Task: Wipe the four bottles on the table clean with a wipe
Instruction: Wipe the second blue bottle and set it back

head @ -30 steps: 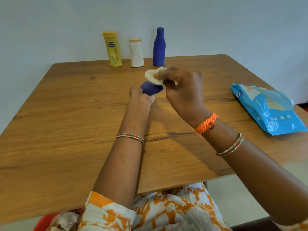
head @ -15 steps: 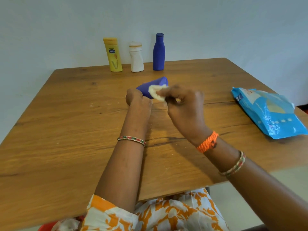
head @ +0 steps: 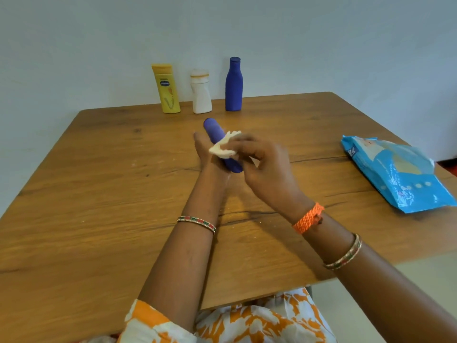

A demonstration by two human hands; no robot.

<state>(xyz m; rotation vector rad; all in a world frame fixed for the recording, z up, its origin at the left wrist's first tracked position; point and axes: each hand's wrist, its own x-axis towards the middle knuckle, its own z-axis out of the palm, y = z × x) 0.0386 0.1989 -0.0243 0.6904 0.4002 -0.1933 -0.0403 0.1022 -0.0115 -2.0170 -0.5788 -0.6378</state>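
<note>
The left hand (head: 206,154) grips the small blue-violet plastic bottle (head: 217,134); the right hand (head: 262,167) pinches the crumpled white wipe (head: 223,146) against it, mid-wipe. Next, I judge, turning the bottle.

A: Any print legible?
B: Yellow bottle (head: 167,89) at the far table edge has a dark blue oval badge with white lettering, too blurred to read; a pale V-shaped mark lower down.
A: The blue wipes pack (head: 393,173)?
B: White letters at its upper left corner, possibly a brand, unreadable. Other bottles show no labels
</note>
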